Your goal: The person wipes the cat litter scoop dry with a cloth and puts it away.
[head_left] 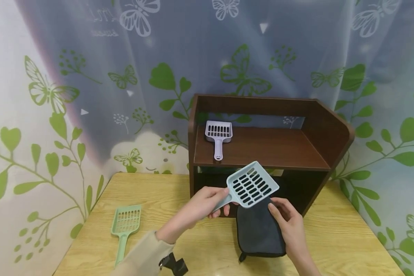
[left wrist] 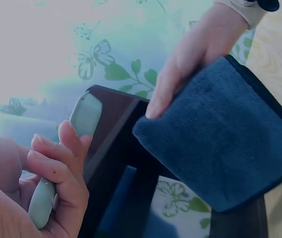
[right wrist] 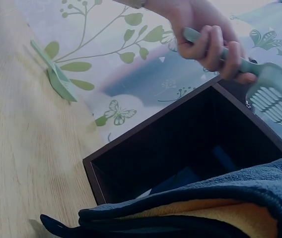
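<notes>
My left hand [head_left: 201, 203] grips a pale blue litter scoop [head_left: 251, 186] by its handle, the slotted head tilted up in front of the shelf. In the left wrist view, the fingers curl round the scoop's handle [left wrist: 42, 203]. My right hand [head_left: 292, 226] pinches the edge of a folded dark grey-blue cloth [head_left: 258, 230], thumb on the near face. The right wrist view shows the cloth's yellow inner side [right wrist: 195, 210] between the folds, and a small dark loop [right wrist: 54, 225] at one corner. The scoop's head overlaps the cloth's top edge in the head view.
A dark brown two-level shelf [head_left: 262, 143] stands at the back of the wooden table [head_left: 165, 191]. On its upper board lies a lilac slotted scoop [head_left: 219, 143]. A green slotted scoop [head_left: 123, 237] lies on the table at left. A patterned curtain [head_left: 193, 50] hangs behind.
</notes>
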Action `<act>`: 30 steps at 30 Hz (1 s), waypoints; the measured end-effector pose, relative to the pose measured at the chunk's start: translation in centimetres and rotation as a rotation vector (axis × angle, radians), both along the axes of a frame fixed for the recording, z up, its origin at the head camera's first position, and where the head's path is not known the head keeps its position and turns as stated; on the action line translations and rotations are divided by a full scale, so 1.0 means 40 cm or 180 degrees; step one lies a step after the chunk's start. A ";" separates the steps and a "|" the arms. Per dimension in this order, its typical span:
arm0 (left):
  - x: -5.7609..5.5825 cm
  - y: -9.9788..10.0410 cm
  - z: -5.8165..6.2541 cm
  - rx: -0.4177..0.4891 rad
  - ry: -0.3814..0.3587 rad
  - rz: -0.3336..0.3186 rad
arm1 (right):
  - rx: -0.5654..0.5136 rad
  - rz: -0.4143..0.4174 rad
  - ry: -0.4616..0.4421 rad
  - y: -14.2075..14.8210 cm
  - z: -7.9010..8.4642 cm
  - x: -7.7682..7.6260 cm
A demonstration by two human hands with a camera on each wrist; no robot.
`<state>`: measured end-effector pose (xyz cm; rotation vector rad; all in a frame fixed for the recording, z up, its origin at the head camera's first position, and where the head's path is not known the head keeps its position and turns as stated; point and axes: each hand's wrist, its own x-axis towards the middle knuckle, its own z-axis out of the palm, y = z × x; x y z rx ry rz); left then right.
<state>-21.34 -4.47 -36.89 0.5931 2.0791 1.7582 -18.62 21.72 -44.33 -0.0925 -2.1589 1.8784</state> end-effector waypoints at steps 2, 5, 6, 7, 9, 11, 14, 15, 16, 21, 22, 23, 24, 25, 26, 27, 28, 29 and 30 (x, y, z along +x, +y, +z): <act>-0.006 0.010 0.015 0.0031 0.0050 0.0027 | -0.0039 0.0011 -0.0004 -0.001 0.000 0.002; -0.019 0.024 0.037 0.0061 0.0134 0.0092 | -0.0085 0.0052 0.0013 -0.003 -0.002 0.005; -0.024 0.029 0.044 0.0061 0.0152 0.0109 | -0.0100 0.0062 0.0014 -0.003 -0.002 0.006; -0.028 0.033 0.052 0.0059 0.0167 0.0130 | -0.0107 0.0070 0.0019 -0.003 -0.003 0.007; -0.037 0.043 0.067 0.0060 0.0176 0.0155 | -0.0132 0.0082 0.0028 -0.004 -0.004 0.009; -0.047 0.054 0.083 0.0056 0.0160 0.0180 | -0.0169 0.0097 0.0044 -0.005 -0.005 0.011; -0.067 0.071 0.104 0.0065 0.0144 0.0225 | -0.0224 0.0141 0.0048 -0.008 -0.006 0.012; -0.074 0.076 0.109 0.0067 0.0145 0.0245 | -0.0229 0.0162 0.0056 -0.009 -0.007 0.012; -0.082 0.082 0.114 0.0059 0.0137 0.0270 | -0.0227 0.0171 0.0056 -0.009 -0.008 0.013; -0.118 0.115 0.134 0.0138 0.0035 0.0333 | -0.0219 0.0168 0.0056 -0.013 -0.007 0.015; -0.123 0.122 0.139 0.0182 -0.0007 0.0327 | -0.0216 0.0154 0.0051 -0.014 -0.006 0.015; -0.129 0.129 0.143 0.0241 -0.0045 0.0317 | -0.0214 0.0147 0.0049 -0.014 -0.006 0.016; -0.134 0.136 0.146 0.0308 -0.0088 0.0310 | -0.0210 0.0140 0.0045 -0.014 -0.006 0.016; -0.138 0.142 0.150 0.0381 -0.0140 0.0306 | -0.0200 0.0141 0.0038 -0.014 -0.006 0.016; -0.144 0.149 0.153 0.0451 -0.0190 0.0303 | -0.0202 0.0141 0.0028 -0.013 -0.006 0.017; -0.148 0.156 0.157 0.0506 -0.0226 0.0308 | -0.0204 0.0142 0.0015 -0.013 -0.006 0.017; -0.154 0.162 0.159 0.0542 -0.0259 0.0323 | -0.0205 0.0140 0.0002 -0.013 -0.006 0.017; -0.161 0.169 0.161 0.0579 -0.0289 0.0344 | -0.0199 0.0145 -0.0010 -0.013 -0.006 0.018; -0.167 0.175 0.162 0.0623 -0.0315 0.0370 | -0.0200 0.0149 -0.0018 -0.013 -0.006 0.018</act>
